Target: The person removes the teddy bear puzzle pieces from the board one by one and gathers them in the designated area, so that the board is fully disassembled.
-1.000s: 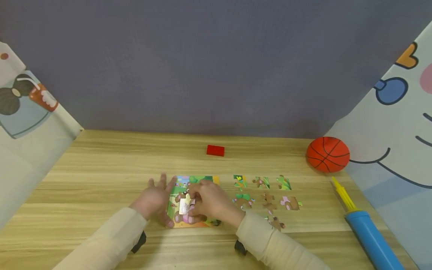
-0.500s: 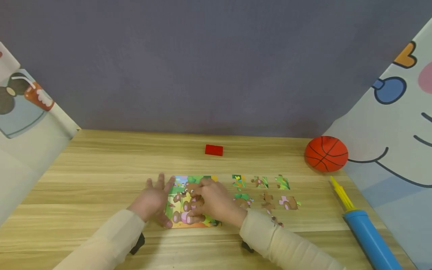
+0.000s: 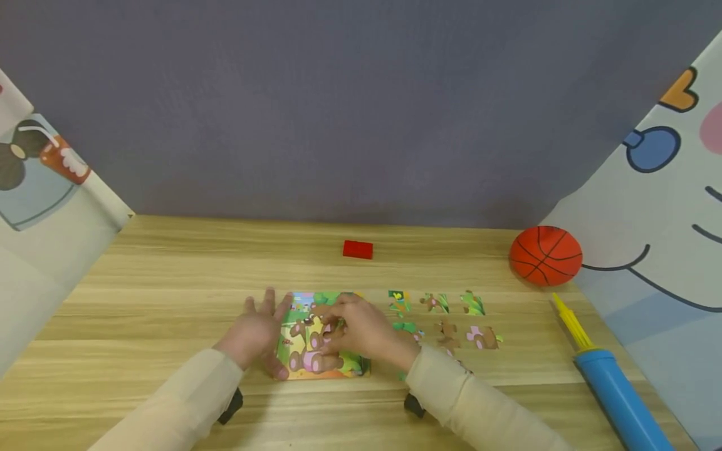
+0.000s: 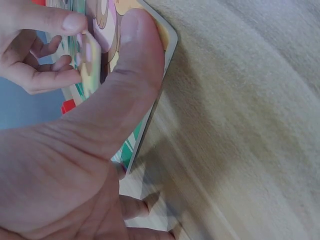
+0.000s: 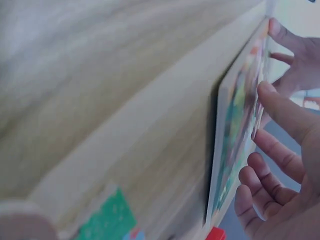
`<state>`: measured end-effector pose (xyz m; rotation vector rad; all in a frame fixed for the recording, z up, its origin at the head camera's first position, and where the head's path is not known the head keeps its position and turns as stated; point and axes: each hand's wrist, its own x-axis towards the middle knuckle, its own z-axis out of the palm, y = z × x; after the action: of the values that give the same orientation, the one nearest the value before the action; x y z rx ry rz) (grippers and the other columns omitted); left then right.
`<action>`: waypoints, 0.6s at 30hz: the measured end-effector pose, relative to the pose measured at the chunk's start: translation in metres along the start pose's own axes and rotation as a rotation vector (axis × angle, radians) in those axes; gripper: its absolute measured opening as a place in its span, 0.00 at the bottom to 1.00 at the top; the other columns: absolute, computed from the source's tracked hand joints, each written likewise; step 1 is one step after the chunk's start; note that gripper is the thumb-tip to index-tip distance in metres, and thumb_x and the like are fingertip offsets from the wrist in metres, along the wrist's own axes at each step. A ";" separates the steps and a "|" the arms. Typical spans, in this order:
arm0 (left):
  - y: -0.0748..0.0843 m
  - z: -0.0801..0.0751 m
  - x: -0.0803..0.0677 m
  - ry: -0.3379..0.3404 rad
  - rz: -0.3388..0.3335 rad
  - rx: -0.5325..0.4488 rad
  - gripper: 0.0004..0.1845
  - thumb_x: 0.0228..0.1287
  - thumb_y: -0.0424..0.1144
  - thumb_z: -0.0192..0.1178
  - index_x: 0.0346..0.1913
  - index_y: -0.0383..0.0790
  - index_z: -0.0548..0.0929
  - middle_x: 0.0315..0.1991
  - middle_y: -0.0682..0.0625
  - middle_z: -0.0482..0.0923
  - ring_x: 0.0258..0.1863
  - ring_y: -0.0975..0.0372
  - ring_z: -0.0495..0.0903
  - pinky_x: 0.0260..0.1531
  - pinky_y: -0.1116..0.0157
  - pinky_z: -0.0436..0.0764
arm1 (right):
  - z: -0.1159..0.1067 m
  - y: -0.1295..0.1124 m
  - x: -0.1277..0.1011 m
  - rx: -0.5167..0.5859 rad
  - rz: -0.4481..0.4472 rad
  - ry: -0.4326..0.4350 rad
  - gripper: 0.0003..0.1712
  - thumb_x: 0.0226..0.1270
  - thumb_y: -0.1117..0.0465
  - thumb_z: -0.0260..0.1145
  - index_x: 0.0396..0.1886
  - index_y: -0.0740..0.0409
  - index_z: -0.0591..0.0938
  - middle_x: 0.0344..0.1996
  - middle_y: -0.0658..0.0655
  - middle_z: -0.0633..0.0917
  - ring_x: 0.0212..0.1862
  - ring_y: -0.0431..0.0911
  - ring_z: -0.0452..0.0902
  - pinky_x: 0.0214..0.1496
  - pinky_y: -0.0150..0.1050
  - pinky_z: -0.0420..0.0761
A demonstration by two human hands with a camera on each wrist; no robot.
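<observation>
A jigsaw board (image 3: 299,374) printed with bears lies on the wooden table. My left hand (image 3: 254,335) rests at its left edge with fingers spread, and the thumb (image 4: 135,55) presses on the near left corner. Over the middle of the board, my right hand (image 3: 366,332) pinches a puzzle piece (image 4: 90,65) between thumb and index finger. The piece stands tilted, close over the picture, in the left wrist view. My other right fingers are loosely bent in the right wrist view. Part of the board's right side is hidden by the right hand.
Several loose puzzle pieces (image 3: 483,338) lie right of the board, some partly under the right sleeve (image 3: 451,388). A red block (image 3: 358,249) lies behind the board. A red ball (image 3: 545,255) and a blue pump (image 3: 620,391) with a yellow nozzle are at the right.
The right hand has shifted slightly right, and the piece in its fingers has tilted, its glare gone. The left hand keeps its place on the board.
</observation>
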<state>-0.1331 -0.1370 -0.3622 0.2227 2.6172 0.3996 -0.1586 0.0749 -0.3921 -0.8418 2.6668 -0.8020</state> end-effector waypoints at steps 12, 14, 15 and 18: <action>0.000 0.000 -0.001 0.004 0.010 0.034 0.74 0.32 0.44 0.84 0.81 0.32 0.46 0.77 0.22 0.32 0.71 0.21 0.38 0.51 0.33 0.79 | -0.020 0.015 -0.020 -0.022 0.033 0.032 0.26 0.57 0.50 0.80 0.56 0.46 0.86 0.48 0.49 0.80 0.48 0.45 0.76 0.51 0.44 0.82; 0.000 0.001 -0.001 0.003 0.013 0.034 0.73 0.32 0.44 0.84 0.80 0.31 0.46 0.77 0.22 0.32 0.71 0.21 0.38 0.50 0.34 0.80 | -0.023 0.018 -0.024 -0.012 0.037 0.032 0.25 0.57 0.50 0.79 0.55 0.47 0.87 0.49 0.49 0.80 0.50 0.47 0.77 0.54 0.46 0.82; 0.000 0.001 -0.001 0.002 0.013 0.034 0.73 0.32 0.44 0.83 0.80 0.31 0.46 0.77 0.22 0.32 0.71 0.21 0.38 0.49 0.34 0.80 | -0.024 0.020 -0.026 -0.007 0.037 0.032 0.25 0.58 0.50 0.79 0.55 0.47 0.87 0.49 0.49 0.80 0.50 0.47 0.77 0.54 0.47 0.82; 0.000 0.001 0.000 0.002 0.012 0.024 0.73 0.32 0.43 0.84 0.80 0.31 0.46 0.77 0.23 0.32 0.71 0.21 0.38 0.50 0.34 0.80 | -0.027 0.026 -0.033 0.001 0.032 0.039 0.25 0.57 0.50 0.79 0.54 0.48 0.87 0.49 0.49 0.80 0.52 0.48 0.77 0.57 0.48 0.82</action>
<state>-0.1322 -0.1367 -0.3630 0.2465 2.6254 0.3732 -0.1540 0.1233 -0.3828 -0.7886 2.7060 -0.8202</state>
